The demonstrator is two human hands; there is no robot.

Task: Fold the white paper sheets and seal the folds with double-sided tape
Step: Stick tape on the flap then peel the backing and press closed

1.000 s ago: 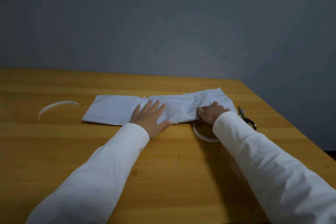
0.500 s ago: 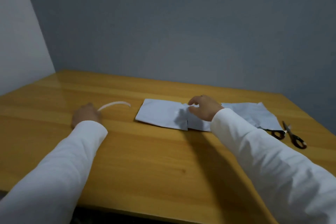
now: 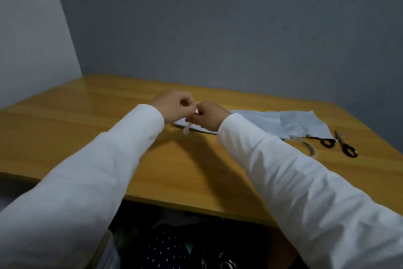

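a thin tape strip (image 3: 188, 125) is pinched between the left hand (image 3: 174, 105) and right hand (image 3: 208, 116), just above the white paper sheets (image 3: 283, 122) lying on the desk (image 3: 87, 120). the strip is judged light, limp and sticky, so it is best held by its ends.

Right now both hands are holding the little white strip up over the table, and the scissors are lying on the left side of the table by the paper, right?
Not quite. The head view shows the scissors on the table's right side, beside the paper. The left hand and right hand do pinch the white strip.
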